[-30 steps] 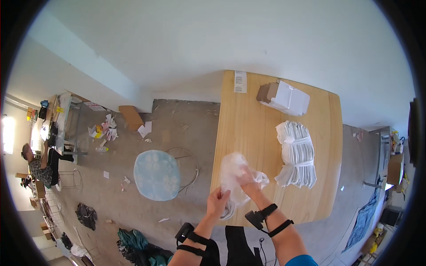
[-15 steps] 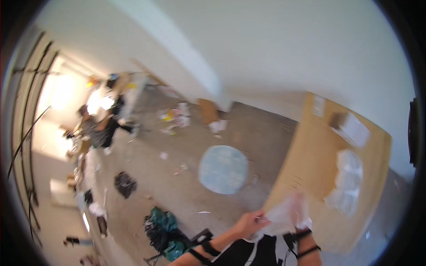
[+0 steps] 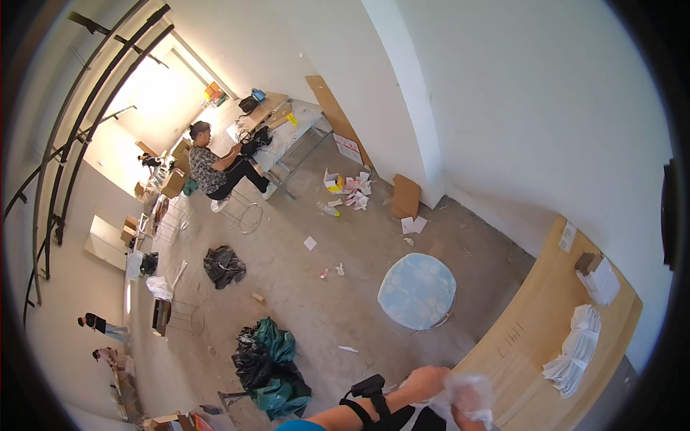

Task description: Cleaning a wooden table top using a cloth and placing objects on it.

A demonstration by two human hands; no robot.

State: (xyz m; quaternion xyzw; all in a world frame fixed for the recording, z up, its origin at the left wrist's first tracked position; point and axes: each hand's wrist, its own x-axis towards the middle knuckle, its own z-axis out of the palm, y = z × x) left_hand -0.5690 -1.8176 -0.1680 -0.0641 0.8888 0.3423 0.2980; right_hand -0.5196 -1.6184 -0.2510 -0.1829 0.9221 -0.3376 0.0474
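A thin, clear plastic bag [image 3: 483, 383] is bunched between my hands at the lower edge, over the near end of the wooden table. Closed at the bag's left edge is my left hand [image 3: 425, 382], its forearm wearing black straps and a small black device. My right hand [image 3: 468, 399] shows through the film, its fingers curled and partly veiled by the plastic. Bundles of folded white sheets or bags [image 3: 577, 348] lie on the table to the right of my hands.
The wooden table [image 3: 514, 320] also bears a small box with white packets [image 3: 598, 279]. A round stool with a blue patterned cover [image 3: 417, 291] stands left of it. Black and green bags [image 3: 269, 366] lie on the floor. A person [image 3: 215, 165] sits at a far table.
My view has swung, so the room sits differently and looks sharper. The bag, stretched out between my hands before, is now bunched, and my hands are closer together.
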